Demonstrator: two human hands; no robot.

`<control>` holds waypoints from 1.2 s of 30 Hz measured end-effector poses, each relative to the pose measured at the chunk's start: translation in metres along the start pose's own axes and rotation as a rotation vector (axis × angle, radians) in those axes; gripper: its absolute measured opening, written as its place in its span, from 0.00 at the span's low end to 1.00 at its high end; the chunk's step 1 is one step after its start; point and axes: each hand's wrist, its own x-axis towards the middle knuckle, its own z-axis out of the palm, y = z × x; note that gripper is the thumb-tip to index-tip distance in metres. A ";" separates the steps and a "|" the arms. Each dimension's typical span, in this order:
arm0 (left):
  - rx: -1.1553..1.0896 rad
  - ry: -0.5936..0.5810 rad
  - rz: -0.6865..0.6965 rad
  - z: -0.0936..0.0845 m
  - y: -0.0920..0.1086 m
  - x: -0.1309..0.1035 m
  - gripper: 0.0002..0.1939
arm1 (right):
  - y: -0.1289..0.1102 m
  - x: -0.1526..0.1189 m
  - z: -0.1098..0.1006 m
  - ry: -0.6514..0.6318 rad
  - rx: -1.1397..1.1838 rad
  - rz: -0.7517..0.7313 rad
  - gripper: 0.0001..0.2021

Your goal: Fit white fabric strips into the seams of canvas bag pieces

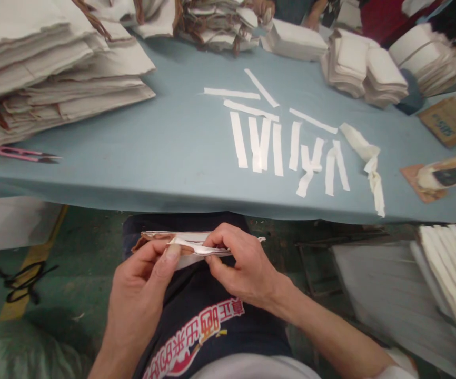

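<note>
My left hand [145, 276] pinches the left part of a folded white fabric piece [190, 245] between thumb and fingers, low in the view above my lap. A little to the right, my right hand [238, 260] has thumb and forefinger closed on the same piece's edge. Brown material shows at the fabric's left end. Both hands are in front of the blue table's near edge, over a dark apron [228, 337] with red and white lettering. Several white strips [254, 142] lie on the table beyond.
Large stacks of pale fabric [54, 79] cover the table's left, with pink thread snips [26, 154] before them. Folded white bundles [346, 58] stand at the back right. A cardboard box [449, 121] is further right. Another person's hands show at the top edge.
</note>
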 end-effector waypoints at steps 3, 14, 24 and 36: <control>-0.032 -0.170 -0.062 -0.008 0.002 0.001 0.26 | 0.003 0.000 0.004 0.024 -0.080 -0.099 0.08; 0.089 -0.231 0.024 0.001 0.035 0.004 0.24 | -0.012 0.017 -0.013 0.035 -0.139 -0.154 0.03; 0.310 -0.133 0.104 0.014 0.037 0.005 0.21 | -0.011 0.041 -0.028 -0.290 -0.429 -0.088 0.08; 0.479 -0.048 0.177 0.027 0.029 0.008 0.17 | -0.021 0.069 -0.037 -0.612 -0.600 0.063 0.09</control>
